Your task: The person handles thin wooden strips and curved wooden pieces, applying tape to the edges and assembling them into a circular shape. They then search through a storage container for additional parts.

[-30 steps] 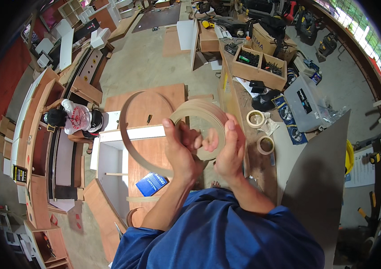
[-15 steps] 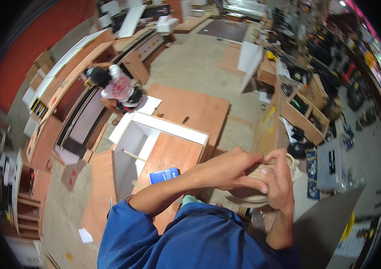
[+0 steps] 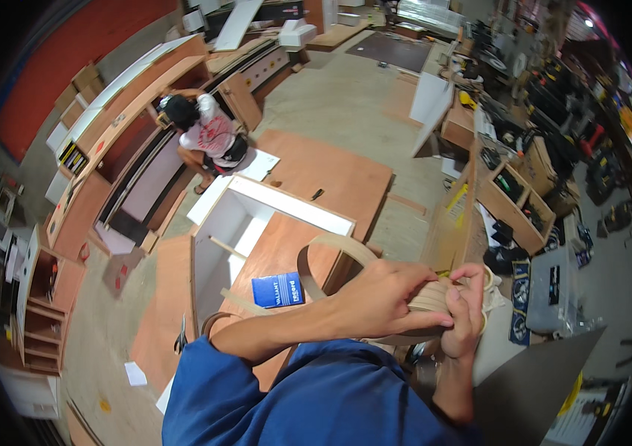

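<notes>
Before my body I hold a coil of beige edge banding (image 3: pixel 429 299) in both hands. My left hand (image 3: pixel 386 295) reaches across from the left, its thumb and fingers closed on the coil's near side. On the other side, my right hand (image 3: pixel 466 311) grips it with bent fingers, thumb beside the left one. A loose loop of the banding (image 3: pixel 345 245) arches out beyond my left hand, and another part of the strip passes near my left forearm. Behind that forearm, a blue record book (image 3: pixel 279 291) lies on a wooden cabinet panel (image 3: pixel 280 249).
The open cabinet carcass (image 3: pixel 214 236) has a white interior. Scissors (image 3: pixel 180 334) lie at its left. A co-worker (image 3: pixel 210 134) crouches by long cabinets (image 3: pixel 100 178) at far left. On the right are a wooden tool tray (image 3: pixel 518 195), a clear plastic bin (image 3: pixel 553 286) and a dark panel (image 3: pixel 535 386).
A loop of banding now rises left of my hands, where none showed before. The coil has turned between my fingers, and the whole view has shifted slightly.
</notes>
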Available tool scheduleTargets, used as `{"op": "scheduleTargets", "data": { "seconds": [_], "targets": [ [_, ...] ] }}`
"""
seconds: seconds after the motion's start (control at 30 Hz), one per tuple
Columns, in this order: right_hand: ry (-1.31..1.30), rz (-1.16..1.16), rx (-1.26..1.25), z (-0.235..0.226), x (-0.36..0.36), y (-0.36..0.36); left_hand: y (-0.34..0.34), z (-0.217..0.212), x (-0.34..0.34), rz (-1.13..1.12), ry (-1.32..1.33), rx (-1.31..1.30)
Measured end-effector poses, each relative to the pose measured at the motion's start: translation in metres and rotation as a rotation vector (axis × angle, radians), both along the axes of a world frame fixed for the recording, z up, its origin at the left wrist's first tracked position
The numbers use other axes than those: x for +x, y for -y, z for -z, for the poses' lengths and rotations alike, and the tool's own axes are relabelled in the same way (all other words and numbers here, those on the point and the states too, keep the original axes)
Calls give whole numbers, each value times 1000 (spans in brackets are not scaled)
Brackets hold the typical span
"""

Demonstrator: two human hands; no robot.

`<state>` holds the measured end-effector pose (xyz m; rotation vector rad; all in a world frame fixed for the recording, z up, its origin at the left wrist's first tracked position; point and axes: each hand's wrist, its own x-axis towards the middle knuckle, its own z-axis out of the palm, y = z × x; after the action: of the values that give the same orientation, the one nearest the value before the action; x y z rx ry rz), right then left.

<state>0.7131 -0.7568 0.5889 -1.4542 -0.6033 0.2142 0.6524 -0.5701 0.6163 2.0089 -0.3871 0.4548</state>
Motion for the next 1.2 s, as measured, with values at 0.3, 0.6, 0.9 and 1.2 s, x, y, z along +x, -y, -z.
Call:
{"op": "scheduleTargets", "data": {
  "seconds": [0.3,0.6,0.9,1.2],
  "targets": [
    [-501,43,736,36,-8,-36,23,4,11,-263,-91,-930],
    [-248,-79,85,-11,7,-19,7,28,-7,-130,-86,-629],
    [245,79,-320,1,-1,-20,-7,32,-16,-138,16,-99],
    [-519,351,502,-11,-26,-61,-7,7,-16,-240,103,-569]
  ]
}}
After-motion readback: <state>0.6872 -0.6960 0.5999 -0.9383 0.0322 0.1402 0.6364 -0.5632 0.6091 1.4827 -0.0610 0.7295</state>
